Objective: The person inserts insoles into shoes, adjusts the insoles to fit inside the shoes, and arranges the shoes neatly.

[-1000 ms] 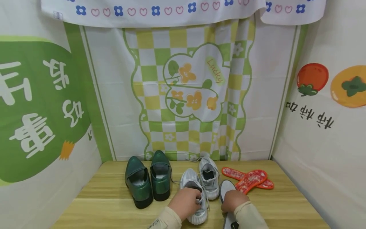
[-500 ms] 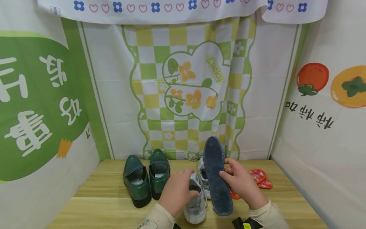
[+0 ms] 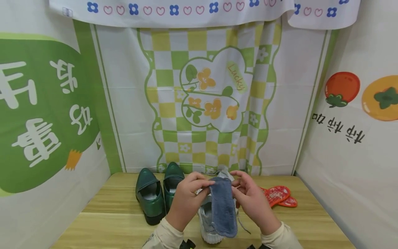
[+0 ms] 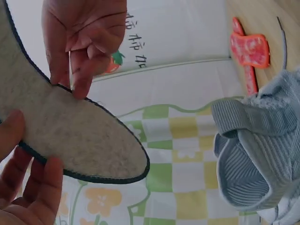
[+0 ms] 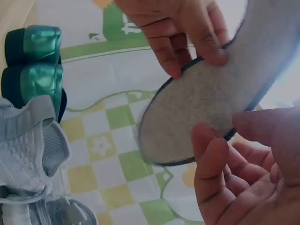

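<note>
We have a person holding an insole (image 3: 224,211) in the air over the pair of grey shoes on the wooden table (image 3: 99,224). The left hand (image 3: 188,199) pinches one long edge of it and the right hand (image 3: 254,200) pinches the other, so neither is free. The head view gives us its blue side, the wrist views its pale side with a dark rim, and it looks bent along its length. The nearer grey shoe (image 3: 205,223) sits below, partly hidden by the insole, with the farther grey shoe (image 3: 225,174) just behind.

We take the step in hand to be lining up the insole before it goes into a shoe; which of the two it is meant for, we cannot tell. The next move, in our judgement, calls for tipping one end down into a shoe's opening and keeping the loose lace (image 3: 244,224) out of the way. We see no need to touch the red insoles (image 3: 277,196) or green shoes (image 3: 150,199) for that
</note>
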A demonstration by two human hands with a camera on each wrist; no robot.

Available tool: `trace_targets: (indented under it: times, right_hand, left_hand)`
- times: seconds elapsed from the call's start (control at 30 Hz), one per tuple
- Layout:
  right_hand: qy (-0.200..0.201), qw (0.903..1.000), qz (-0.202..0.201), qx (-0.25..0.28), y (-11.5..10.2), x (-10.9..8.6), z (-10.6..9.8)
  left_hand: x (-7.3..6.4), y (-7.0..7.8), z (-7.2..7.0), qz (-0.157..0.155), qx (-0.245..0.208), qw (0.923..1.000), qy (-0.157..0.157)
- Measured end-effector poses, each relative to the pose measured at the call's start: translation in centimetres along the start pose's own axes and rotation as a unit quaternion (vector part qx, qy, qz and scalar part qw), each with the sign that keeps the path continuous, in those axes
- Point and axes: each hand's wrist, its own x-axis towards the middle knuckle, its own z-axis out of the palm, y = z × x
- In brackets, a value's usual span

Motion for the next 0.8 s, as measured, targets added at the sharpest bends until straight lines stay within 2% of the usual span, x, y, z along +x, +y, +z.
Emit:
trace_targets:
  times: [0.1,0.2,0.27,0.33,0.43,0.5,0.57,0.63,0.8]
  right_hand:
    - [0.015,0.9983,-0.019,-0.053,0.2,0.0,0.2]
    - [-0.008,0.9890,-0.067,-0.132,0.4,-0.1,0.0]
    - [-0.041,0.9797,-0.102,-0.168,0.6,-0.1,-0.2]
    - [-0.080,0.9704,-0.126,-0.190,0.8,-0.1,-0.2]
    - [-0.134,0.9646,-0.122,-0.192,1.2,0.0,-0.1]
    - [-0.155,0.9633,-0.108,-0.191,1.5,0.1,0.2]
    - [-0.164,0.9633,-0.096,-0.190,1.8,0.3,0.5]
    - [-0.165,0.9642,-0.088,-0.188,2.4,0.6,0.9]
    - [-0.159,0.9693,-0.066,-0.176,4.8,1.5,1.9]
  left_hand:
    - [0.1,0.2,-0.5,-0.026,-0.019,0.9982,-0.051]
    - [0.4,0.2,-1.3,-0.048,-0.040,0.9884,-0.138]
    - [0.5,0.1,-1.8,-0.067,-0.059,0.9745,-0.206]
    - [0.7,-0.2,-2.2,-0.087,-0.073,0.9564,-0.269]
    - [0.8,-0.5,-2.3,-0.113,-0.081,0.9297,-0.341]
    - [0.8,-0.7,-2.2,-0.127,-0.082,0.9175,-0.368]
    - [0.7,-1.0,-2.0,-0.138,-0.082,0.9103,-0.381]
    - [0.6,-1.5,-1.8,-0.147,-0.080,0.9068,-0.387]
    - [-0.1,-3.4,-0.8,-0.171,-0.065,0.9038,-0.387]
